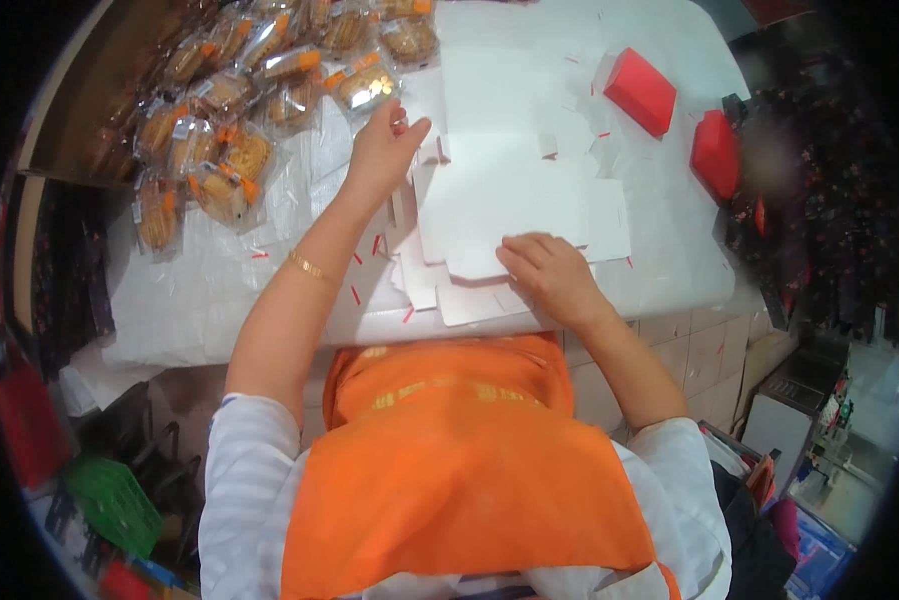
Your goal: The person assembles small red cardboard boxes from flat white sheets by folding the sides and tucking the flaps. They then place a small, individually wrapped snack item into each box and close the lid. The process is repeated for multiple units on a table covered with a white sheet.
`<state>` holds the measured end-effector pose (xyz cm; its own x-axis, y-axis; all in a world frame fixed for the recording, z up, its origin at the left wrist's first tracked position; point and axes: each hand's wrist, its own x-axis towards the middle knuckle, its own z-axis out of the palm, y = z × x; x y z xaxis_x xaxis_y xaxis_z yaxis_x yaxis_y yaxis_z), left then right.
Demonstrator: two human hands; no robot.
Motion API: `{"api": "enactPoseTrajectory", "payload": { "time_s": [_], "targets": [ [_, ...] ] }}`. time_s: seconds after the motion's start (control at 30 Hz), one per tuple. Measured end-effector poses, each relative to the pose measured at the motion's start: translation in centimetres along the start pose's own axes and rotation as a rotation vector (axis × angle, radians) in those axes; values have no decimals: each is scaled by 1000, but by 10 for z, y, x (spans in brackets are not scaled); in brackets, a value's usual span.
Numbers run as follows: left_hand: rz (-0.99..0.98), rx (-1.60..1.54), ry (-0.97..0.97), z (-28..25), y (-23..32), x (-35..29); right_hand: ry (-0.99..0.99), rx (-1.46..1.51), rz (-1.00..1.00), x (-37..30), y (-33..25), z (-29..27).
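Note:
My left hand (381, 152) is by the near edge of a clear packet of round pastries (366, 84) with an orange label. Its fingers curl a little, the thumb stands apart, and nothing shows between them. My right hand (551, 275) rests with bent fingers on the near right part of a flat white cardboard box blank (504, 200). That blank lies unfolded on a stack of similar white cardboard sheets (469, 305), with a broad panel (489, 70) stretching away from me.
Many clear packets of pastries (224, 90) are heaped at the far left. Two red boxes (641, 92) lie at the far right. Small red strips (356, 295) are scattered over the white-covered table (259, 310). A green basket (114, 505) is low on the left.

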<state>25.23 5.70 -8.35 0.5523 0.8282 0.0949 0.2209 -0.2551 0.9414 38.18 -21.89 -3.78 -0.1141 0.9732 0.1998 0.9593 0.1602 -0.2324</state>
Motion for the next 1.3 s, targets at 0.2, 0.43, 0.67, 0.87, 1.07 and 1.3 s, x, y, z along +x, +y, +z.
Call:
{"api": "enactPoseTrajectory", "payload": {
  "time_s": [0.2, 0.43, 0.67, 0.87, 1.07, 1.3],
  "targets": [
    [-338, -113, -88, 11, 46, 67, 210, -86, -95, -14, 5, -34],
    [-265, -454, -87, -61, 75, 18, 114, -201, -196, -16, 31, -98],
    [-577, -586, -90, -46, 59, -140, 131, 96, 265, 13, 69, -79],
    [-594, -626, -738, -30, 78, -195, -138, 501, 35, 32, -31, -22],
    [-525, -588, -657, -47, 58, -183, -39, 529, 188, 26, -51, -15],
    [-671, -661, -614, -40, 52, -175, -33, 521, 267, 34, -55, -12]
  ]
}}
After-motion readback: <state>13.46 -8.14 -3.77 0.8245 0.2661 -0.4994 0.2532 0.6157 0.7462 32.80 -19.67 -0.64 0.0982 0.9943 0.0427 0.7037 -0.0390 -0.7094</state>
